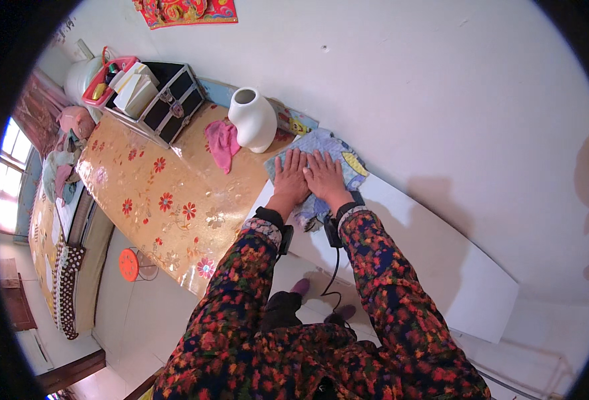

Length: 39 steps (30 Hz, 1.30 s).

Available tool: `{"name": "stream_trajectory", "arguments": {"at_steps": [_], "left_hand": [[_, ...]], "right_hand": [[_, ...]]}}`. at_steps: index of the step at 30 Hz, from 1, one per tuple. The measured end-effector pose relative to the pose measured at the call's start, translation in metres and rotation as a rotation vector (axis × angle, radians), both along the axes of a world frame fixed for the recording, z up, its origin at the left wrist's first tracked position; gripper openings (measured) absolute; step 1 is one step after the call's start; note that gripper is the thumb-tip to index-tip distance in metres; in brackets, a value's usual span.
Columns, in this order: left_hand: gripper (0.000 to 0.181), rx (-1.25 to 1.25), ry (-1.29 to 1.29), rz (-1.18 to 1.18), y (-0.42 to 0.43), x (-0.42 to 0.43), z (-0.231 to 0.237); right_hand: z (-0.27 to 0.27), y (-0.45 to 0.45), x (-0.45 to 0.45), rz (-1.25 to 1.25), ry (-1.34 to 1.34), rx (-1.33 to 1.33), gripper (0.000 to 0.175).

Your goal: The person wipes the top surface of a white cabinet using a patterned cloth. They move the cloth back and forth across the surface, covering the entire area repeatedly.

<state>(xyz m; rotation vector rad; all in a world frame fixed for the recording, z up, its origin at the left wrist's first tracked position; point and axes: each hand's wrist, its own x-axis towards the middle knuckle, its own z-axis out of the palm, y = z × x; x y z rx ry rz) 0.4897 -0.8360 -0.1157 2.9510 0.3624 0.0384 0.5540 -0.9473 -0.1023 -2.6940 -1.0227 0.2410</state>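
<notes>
My left hand [291,179] and my right hand [326,176] lie flat, side by side, palms down on a blue patterned cloth [328,140]. The thumbs meet or nearly meet, and neither hand grips the cloth. Beneath it, the cloth spans the join between a table with a gold floral plastic cover [149,172] and a white board or tabletop [409,235]. Beyond my left hand stands a white curvy ceramic vase [257,122], upright with its mouth showing. A crumpled pink cloth [222,145] rests left of the vase. Both my wrists wear black straps with small dark devices.
A black case with metal edges [174,107] stands open at the back left, holding white boxes [137,92] and a pink basket [88,97]. The wall [424,100] borders the far side. An orange stool [129,265] is on the floor. A black cable [335,275] hangs below my right wrist.
</notes>
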Motion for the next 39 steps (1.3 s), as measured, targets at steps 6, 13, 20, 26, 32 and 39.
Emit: {"name": "stream_trajectory", "arguments": {"at_steps": [6, 13, 20, 26, 32, 39], "left_hand": [[0.062, -0.024, -0.035, -0.043, -0.019, -0.015, -0.006], [0.065, -0.011, -0.010, -0.114, -0.116, -0.024, -0.011], [0.066, 0.008, -0.030, -0.335, -0.268, -0.029, -0.014], [0.070, -0.053, 0.003, -0.620, -0.428, -0.024, -0.008], [0.076, -0.300, -0.083, -0.920, -0.533, -0.061, 0.007], [0.081, -0.128, -0.047, -0.798, -0.487, -0.107, 0.006]], "right_hand": [[-0.008, -0.026, -0.019, -0.039, -0.005, 0.014, 0.060], [-0.010, -0.127, -0.038, -0.095, -0.023, -0.004, 0.060], [-0.016, -0.287, -0.069, -0.278, -0.073, 0.030, 0.059], [-0.026, -0.457, -0.097, -0.545, -0.106, 0.007, 0.058], [-0.034, -0.653, -0.109, -0.793, -0.211, -0.087, 0.066], [-0.028, -0.851, -0.103, -1.148, -0.123, -0.203, 0.073]]}}
